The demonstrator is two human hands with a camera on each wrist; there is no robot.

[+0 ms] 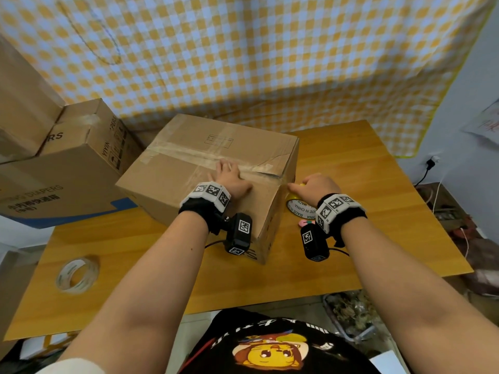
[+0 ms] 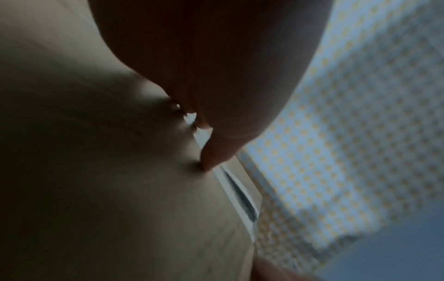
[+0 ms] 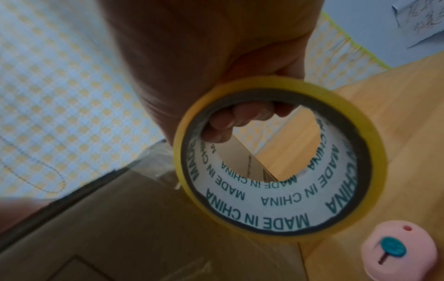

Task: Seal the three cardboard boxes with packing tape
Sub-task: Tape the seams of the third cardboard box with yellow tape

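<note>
Pressing flat on the brown cardboard box (image 1: 208,168) mid-table, left hand (image 1: 229,175) smooths the seam; right hand (image 1: 314,188) grips yellow-edged tape roll (image 3: 280,157) past box's right edge. Next: cut w/ care.

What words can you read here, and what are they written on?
"MADE IN CHINA", repeated around the inside of the yellow tape roll held by the right hand.
"DIAPERS", on the big box at the left; the characters below are too blurred.
"RS", on the smaller stacked box; its side print is too small.
The paper on the wall: handwriting, unreadable.
</note>
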